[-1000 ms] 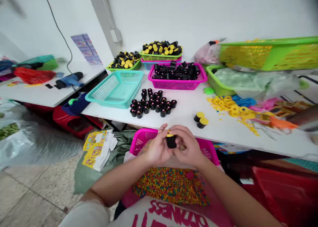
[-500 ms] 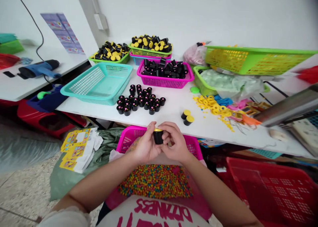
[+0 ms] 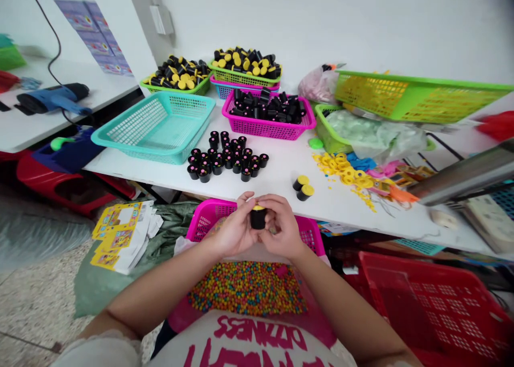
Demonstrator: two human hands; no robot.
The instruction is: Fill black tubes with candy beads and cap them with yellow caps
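While pinched between both hands, one black cylinder with a yellow top (image 3: 258, 218), upright, over a pink basket (image 3: 209, 217) and just short of the counter's edge. The left hand (image 3: 235, 227) and the right hand (image 3: 281, 227) clenched around it from either side, fingers curled against its wall, nothing released. Below the wrists, a spread of small multicoloured beads (image 3: 247, 289), close to a white printed shirt (image 3: 249, 340). On the counter (image 3: 281, 196), nearest the hands, two more yellow-topped cylinders (image 3: 305, 188) side by side, touching, and to their left a loose cluster of upright black cylinders (image 3: 225, 158). Farther back, a magenta basket (image 3: 267, 132) heaped with black cylinders, a teal basket (image 3: 132, 152) beside it, and a green basket (image 3: 244, 82) of yellow-topped cylinders near the wall. To the right, a scatter of yellow rings (image 3: 341, 169). On the floor at right, a red basket (image 3: 421, 308).
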